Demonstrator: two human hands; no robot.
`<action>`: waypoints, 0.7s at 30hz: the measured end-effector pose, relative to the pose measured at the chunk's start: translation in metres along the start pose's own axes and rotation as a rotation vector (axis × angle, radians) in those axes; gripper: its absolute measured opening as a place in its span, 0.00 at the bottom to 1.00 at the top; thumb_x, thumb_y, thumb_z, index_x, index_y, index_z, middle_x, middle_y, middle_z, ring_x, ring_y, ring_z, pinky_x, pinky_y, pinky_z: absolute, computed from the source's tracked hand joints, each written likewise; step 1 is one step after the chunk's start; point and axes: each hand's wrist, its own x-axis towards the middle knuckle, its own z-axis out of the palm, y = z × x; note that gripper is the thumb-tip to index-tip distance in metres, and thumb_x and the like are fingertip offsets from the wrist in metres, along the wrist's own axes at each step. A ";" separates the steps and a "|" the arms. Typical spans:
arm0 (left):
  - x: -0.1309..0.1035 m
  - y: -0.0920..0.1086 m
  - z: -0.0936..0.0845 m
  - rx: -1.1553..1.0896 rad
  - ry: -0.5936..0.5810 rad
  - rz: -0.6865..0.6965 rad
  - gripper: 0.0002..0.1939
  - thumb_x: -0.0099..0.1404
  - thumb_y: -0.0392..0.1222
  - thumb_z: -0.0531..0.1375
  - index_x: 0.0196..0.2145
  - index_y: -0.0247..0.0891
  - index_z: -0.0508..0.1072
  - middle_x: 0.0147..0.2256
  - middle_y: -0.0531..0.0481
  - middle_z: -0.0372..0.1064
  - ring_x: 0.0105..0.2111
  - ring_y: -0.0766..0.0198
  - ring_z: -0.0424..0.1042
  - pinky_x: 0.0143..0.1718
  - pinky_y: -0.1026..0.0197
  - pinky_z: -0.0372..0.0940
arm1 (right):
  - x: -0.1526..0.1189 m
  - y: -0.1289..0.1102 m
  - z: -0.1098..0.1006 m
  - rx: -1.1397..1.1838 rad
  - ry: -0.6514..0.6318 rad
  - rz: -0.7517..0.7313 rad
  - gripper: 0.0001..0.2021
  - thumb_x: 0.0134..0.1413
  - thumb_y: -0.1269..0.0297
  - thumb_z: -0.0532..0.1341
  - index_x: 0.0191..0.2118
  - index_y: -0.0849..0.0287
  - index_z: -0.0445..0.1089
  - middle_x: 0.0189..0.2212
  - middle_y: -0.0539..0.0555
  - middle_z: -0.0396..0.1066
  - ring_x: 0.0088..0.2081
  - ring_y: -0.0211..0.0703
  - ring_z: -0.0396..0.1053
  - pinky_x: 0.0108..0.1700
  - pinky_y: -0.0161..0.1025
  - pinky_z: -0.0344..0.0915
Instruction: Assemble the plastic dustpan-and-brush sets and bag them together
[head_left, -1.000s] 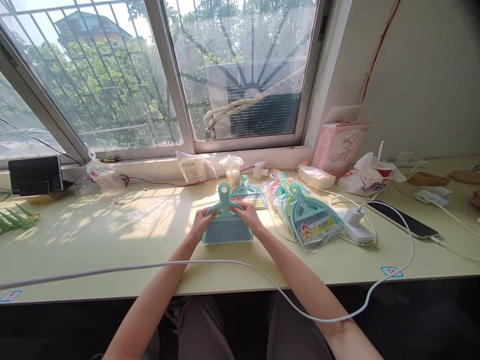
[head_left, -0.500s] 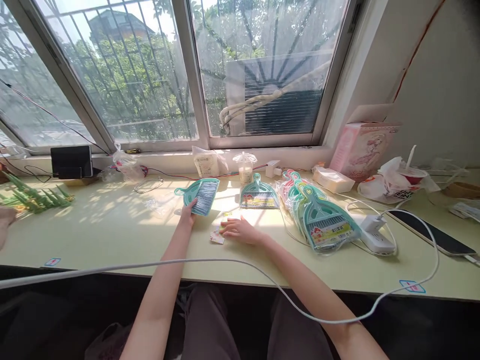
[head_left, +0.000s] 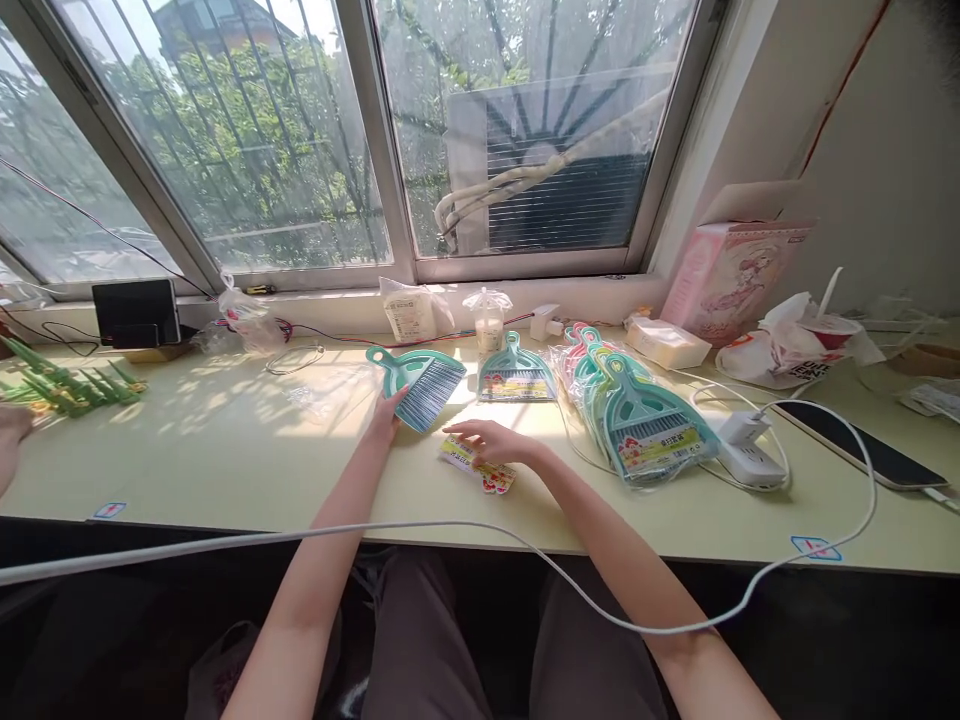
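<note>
A green dustpan (head_left: pixel 401 370) with a brush (head_left: pixel 431 393) tilts at the middle of the table (head_left: pixel 217 460), its near left edge pinched by the left hand (head_left: pixel 385 414). Nearer, the right hand (head_left: pixel 491 438) curves over a printed card (head_left: pixel 457 455); whether pinching, I cannot tell.

A broad stretch of open tabletop (head_left: pixel 225 455) lay to the left of the left hand (head_left: pixel 388 410), with crumpled clear plastic (head_left: pixel 311 398) toward its back and green stalks (head_left: pixel 71 385) at far left. Beyond the right hand (head_left: pixel 495 440), bagged dustpan sets (head_left: pixel 652 425) and a power strip (head_left: pixel 754 466) blocked the right side, while a white cable (head_left: pixel 480 526) crossed in front of both forearms.
</note>
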 end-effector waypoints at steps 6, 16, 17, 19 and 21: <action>-0.008 0.005 0.008 0.088 0.064 -0.048 0.26 0.53 0.45 0.73 0.46 0.35 0.72 0.39 0.46 0.75 0.40 0.57 0.73 0.40 0.57 0.69 | -0.004 0.000 -0.003 0.063 -0.084 0.088 0.37 0.40 0.78 0.70 0.61 0.55 0.69 0.44 0.55 0.76 0.39 0.40 0.74 0.44 0.39 0.72; -0.014 0.004 0.015 0.199 0.055 -0.042 0.30 0.46 0.50 0.75 0.45 0.42 0.72 0.41 0.47 0.75 0.39 0.57 0.76 0.35 0.60 0.71 | -0.012 -0.023 -0.004 -0.294 0.019 0.049 0.24 0.38 0.70 0.77 0.46 0.59 0.78 0.49 0.60 0.69 0.52 0.52 0.67 0.53 0.46 0.67; -0.014 0.004 0.015 0.204 0.054 -0.040 0.31 0.46 0.50 0.75 0.46 0.42 0.71 0.41 0.47 0.75 0.39 0.57 0.77 0.34 0.61 0.71 | -0.013 -0.025 -0.004 -0.307 -0.003 0.055 0.25 0.38 0.69 0.77 0.48 0.59 0.78 0.48 0.60 0.69 0.51 0.51 0.68 0.52 0.45 0.67; -0.014 0.004 0.015 0.213 0.045 -0.038 0.31 0.46 0.51 0.75 0.46 0.42 0.71 0.41 0.47 0.75 0.38 0.58 0.77 0.33 0.62 0.70 | -0.015 -0.029 -0.005 -0.318 -0.035 0.076 0.28 0.37 0.69 0.77 0.49 0.59 0.77 0.46 0.59 0.70 0.47 0.50 0.68 0.49 0.44 0.67; -0.015 0.004 0.016 0.215 0.040 -0.043 0.31 0.45 0.52 0.75 0.45 0.41 0.72 0.40 0.47 0.76 0.38 0.58 0.77 0.32 0.63 0.70 | -0.015 -0.030 -0.005 -0.305 -0.056 0.085 0.27 0.37 0.70 0.77 0.48 0.59 0.77 0.42 0.56 0.72 0.43 0.48 0.69 0.45 0.41 0.67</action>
